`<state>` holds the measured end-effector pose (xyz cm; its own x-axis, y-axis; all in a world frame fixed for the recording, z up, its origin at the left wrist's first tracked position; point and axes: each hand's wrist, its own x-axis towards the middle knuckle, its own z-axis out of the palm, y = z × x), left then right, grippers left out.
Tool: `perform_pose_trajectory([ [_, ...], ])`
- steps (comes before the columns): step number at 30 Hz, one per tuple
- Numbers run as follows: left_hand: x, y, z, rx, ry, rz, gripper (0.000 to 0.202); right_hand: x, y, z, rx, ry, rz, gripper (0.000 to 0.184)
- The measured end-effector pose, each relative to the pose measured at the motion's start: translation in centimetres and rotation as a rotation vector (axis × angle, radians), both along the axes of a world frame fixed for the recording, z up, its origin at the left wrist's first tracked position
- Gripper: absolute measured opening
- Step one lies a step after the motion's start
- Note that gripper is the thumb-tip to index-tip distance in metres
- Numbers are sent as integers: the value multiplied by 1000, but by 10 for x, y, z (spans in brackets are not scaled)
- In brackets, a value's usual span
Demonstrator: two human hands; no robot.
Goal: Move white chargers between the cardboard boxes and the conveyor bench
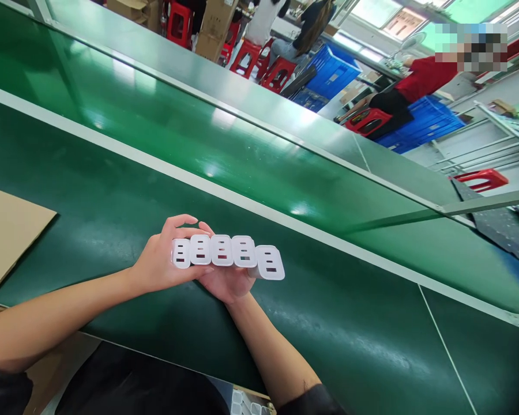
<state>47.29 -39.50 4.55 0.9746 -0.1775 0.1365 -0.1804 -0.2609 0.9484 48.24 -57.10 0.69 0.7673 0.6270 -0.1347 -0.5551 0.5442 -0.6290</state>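
Several white charger blocks (227,255) form a row held above the green conveyor belt (164,138), their port faces turned toward me. My left hand (160,262) wraps round the left end of the row, fingers curled over the top. Beneath the row's middle and right part, my right hand (227,283) cups the blocks from below. The rightmost block (269,263) sits tilted and slightly lower than the others.
A brown cardboard sheet (8,230) lies at the left on the dark green table. More white blocks (242,403) show at the bottom edge. Across the belt, people sit on red stools (278,73) beside blue crates (333,72) and cardboard boxes.
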Motion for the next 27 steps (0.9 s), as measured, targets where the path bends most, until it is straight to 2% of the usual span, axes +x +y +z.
perform_pose_trajectory([
  [8,2,3,1,-67,70,-47,81,0,0,2,24,-33,-40,88],
  [16,3,0,3,-65,131,-30,76,1,0,6,25,-77,-20,88],
  [20,8,3,8,-24,127,-11,62,4,-7,4,-31,-16,25,89],
  [23,16,10,11,15,153,-86,50,6,-11,4,-103,-9,47,83],
  [27,29,22,8,41,202,-226,54,12,-17,6,-186,-54,75,89],
])
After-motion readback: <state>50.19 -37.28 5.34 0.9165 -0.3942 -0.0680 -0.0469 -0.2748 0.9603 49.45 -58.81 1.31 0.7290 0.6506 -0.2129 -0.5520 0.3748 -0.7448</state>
